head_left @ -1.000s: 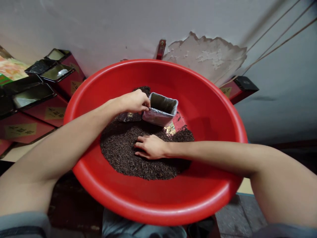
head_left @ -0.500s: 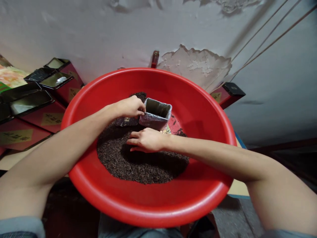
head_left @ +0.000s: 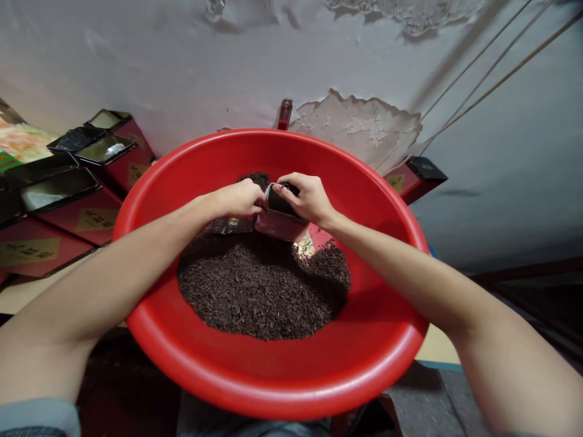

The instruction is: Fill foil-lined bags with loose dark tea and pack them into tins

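A wide red basin (head_left: 273, 376) holds a heap of dark, loose tea-like leaves (head_left: 259, 297). In it stands an open box with a plastic liner (head_left: 281, 226), tilted a little. My left hand (head_left: 246, 198) pinches the liner at the box's left rim. Over the box's right side lies my right hand (head_left: 307, 197), fingers curled at the opening; whether it holds leaves is hidden. A dark lid (head_left: 232, 226) rests on the leaves below my left hand. Right of the box, a red and gold piece (head_left: 306, 243) lies partly under leaves.
Several open red boxes with black rims (head_left: 86, 215) stand left of the basin. Another red box (head_left: 412, 176) is behind it at the right. The peeling wall (head_left: 182, 67) rises behind, and cords (head_left: 483, 91) run across the upper right.
My right hand has moved up and right from above the leaves to the box's opening. My left hand has stayed at the rim.
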{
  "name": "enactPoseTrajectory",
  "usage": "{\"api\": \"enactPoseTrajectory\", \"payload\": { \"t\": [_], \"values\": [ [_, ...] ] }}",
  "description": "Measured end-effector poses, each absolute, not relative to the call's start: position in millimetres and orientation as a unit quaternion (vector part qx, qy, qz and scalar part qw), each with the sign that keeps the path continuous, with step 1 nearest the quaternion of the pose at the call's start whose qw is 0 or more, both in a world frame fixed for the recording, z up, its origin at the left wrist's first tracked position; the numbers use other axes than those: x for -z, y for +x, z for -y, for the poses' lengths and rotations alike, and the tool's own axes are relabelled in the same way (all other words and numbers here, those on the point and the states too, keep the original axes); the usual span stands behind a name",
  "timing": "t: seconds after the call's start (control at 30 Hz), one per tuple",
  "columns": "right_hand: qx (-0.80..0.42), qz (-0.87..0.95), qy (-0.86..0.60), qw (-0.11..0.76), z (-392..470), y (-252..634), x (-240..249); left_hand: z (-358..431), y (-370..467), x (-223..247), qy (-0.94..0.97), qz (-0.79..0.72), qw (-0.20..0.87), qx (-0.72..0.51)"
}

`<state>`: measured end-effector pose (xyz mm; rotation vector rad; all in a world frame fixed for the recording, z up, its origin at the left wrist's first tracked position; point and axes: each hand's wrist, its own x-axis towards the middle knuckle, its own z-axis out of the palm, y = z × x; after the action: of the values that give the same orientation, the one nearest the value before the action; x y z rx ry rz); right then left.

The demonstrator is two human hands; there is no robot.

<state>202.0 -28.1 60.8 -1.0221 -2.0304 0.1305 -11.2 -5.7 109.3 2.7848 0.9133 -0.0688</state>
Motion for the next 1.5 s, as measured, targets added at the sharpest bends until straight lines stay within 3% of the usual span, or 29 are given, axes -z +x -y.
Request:
{"api": "enactPoseTrajectory", "payload": {
  "t": [0.53,0.67,0.73,0.87,0.93,1.1,1.33,1.5],
  "values": [
    [-0.062,0.839,-0.425,0.334,20.5,212.1,-55.5,7.4,-11.1,-109.6,0.939,-0.319,0.128,0.019],
    [0.019,0.866,-0.403,0.294,42.3,205.2,-59.6,11.7,-9.1,-112.8,0.929,-0.338,0.147,0.034],
    [0.035,0.897,-0.364,0.247,60.4,193.5,-58.8,10.8,-8.9,-111.9,0.929,-0.337,0.15,0.032],
    [-0.049,0.97,-0.234,0.041,97.1,161.8,-40.3,4.1,-10.3,-105.1,0.933,-0.324,0.157,0.021],
    [-0.081,0.971,-0.224,-0.019,110.5,150.0,-23.8,0.7,-11.1,-101.7,0.937,-0.315,0.152,0.018],
    [-0.149,0.942,-0.293,-0.071,129.2,141.8,6.2,-1.0,-10.8,-99.6,0.939,-0.305,0.157,0.008],
    [-0.21,0.928,-0.261,-0.161,131.3,142.0,-13.2,3.6,-9.1,-101.7,0.933,-0.321,0.16,0.019],
    [-0.199,0.933,-0.259,-0.151,134.9,141.5,-12.3,6.3,-8.4,-104.4,0.941,-0.311,0.132,0.021]
  ]
}}
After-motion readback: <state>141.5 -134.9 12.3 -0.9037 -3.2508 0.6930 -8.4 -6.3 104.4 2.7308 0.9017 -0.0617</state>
